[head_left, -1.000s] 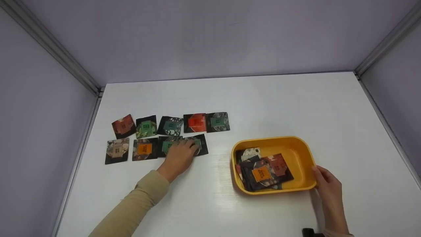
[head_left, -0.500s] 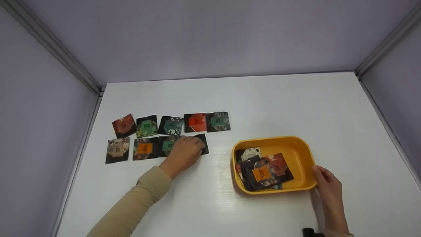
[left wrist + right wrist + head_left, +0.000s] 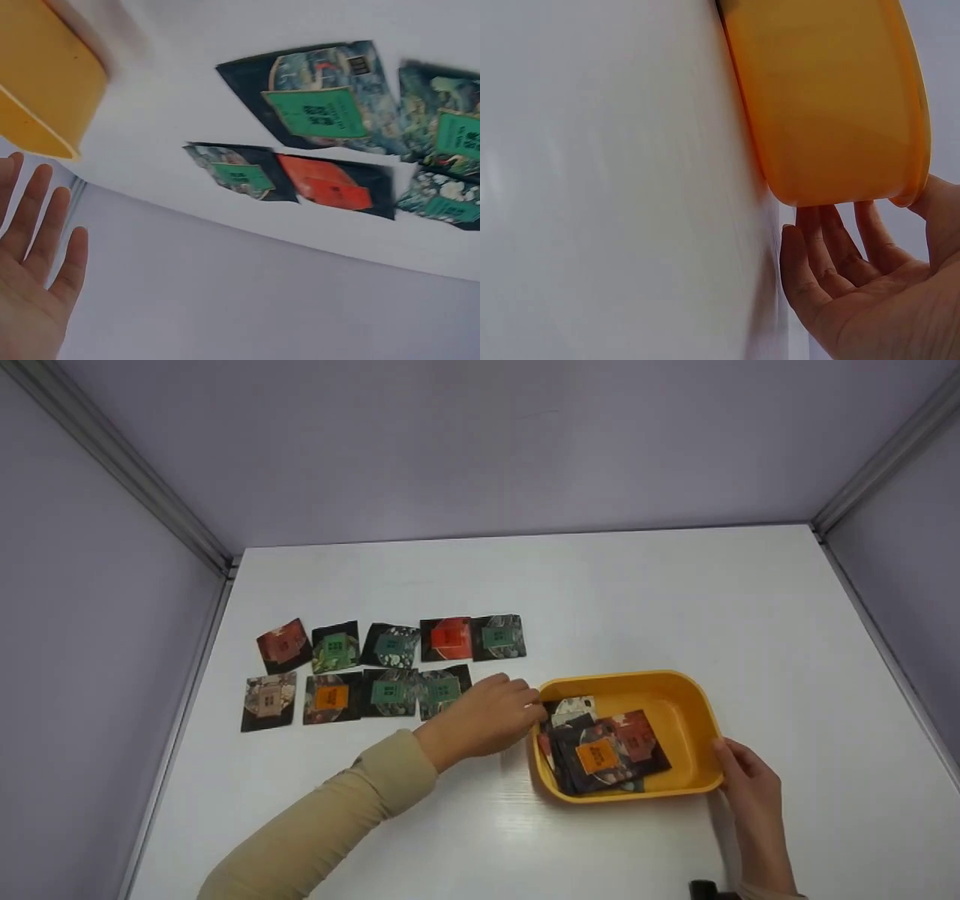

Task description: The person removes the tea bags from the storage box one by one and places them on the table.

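Observation:
My left hand is at the left rim of a yellow plastic tray. In the left wrist view its fingers are extended and nothing is seen in them. Dark sachets with coloured labels lie piled in the tray, a sachet with an orange label on top. With the thumb at the rim and the fingers against the outer wall, my right hand holds the tray's right end; the right wrist view shows those fingers bent at the wall. Nearest the left hand on the table is a green-labelled sachet.
Several sachets lie in two rows at the left of the white table, among them a red one and a beige-labelled one. Pale panels enclose the back and sides. A small black object shows at the bottom edge.
My left hand has left the green-labelled sachet at the right end of the front row and moved right to the tray. That sachet now lies uncovered. The right hand and tray stay put.

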A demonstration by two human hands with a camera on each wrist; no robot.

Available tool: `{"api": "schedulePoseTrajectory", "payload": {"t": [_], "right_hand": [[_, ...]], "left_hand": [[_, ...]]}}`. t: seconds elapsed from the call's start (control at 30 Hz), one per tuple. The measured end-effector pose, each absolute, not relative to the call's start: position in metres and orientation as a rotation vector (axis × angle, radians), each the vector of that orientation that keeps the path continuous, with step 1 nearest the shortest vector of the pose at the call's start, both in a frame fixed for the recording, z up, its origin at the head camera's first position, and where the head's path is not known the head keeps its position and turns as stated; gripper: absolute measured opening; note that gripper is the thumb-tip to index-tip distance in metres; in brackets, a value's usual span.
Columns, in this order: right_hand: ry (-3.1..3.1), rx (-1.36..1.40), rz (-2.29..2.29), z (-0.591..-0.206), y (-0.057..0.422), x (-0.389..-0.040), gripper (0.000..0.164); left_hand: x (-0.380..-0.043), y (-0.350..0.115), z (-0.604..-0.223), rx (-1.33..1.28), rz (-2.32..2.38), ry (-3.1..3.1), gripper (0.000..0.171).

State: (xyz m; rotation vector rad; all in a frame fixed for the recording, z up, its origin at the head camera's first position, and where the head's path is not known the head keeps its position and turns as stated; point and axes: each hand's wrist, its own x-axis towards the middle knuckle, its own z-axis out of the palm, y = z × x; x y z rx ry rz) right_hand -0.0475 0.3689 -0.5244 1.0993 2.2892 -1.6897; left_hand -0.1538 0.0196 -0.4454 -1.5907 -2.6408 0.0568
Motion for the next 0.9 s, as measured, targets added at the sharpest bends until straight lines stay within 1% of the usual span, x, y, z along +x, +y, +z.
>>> {"api": "schedulePoseTrajectory", "payload": {"t": [0.17, 0.27, 0.37, 0.53, 0.77, 0.9], "right_hand": [[2.278, 1.093, -1.683, -0.524, 0.369, -0.048, 0.081], [2.273, 1.089, -1.678, -0.524, 0.369, -0.048, 0.082], [2.272, 1.094, -1.666, -0.524, 0.369, -0.048, 0.082], [2.268, 1.093, -1.67, -0.522, 0.368, -0.048, 0.084], [2.298, 1.051, -1.708, -0.522, 0.367, -0.046, 0.078], [2.307, 1.061, -1.697, -0.522, 0.368, -0.045, 0.078]], "left_hand": [[-0.144, 0.048, -0.435, -1.777, 0.186, -2.603, 0.023], [-0.137, 0.065, -0.435, -1.861, 0.298, -2.584, 0.028], [-0.131, 0.079, -0.436, -1.913, 0.381, -2.555, 0.029], [-0.124, 0.1, -0.438, -1.926, 0.426, -2.55, 0.03], [-0.123, 0.126, -0.437, -1.909, 0.646, -2.593, 0.03], [-0.125, 0.142, -0.443, -1.905, 0.773, -2.585, 0.038]]}}
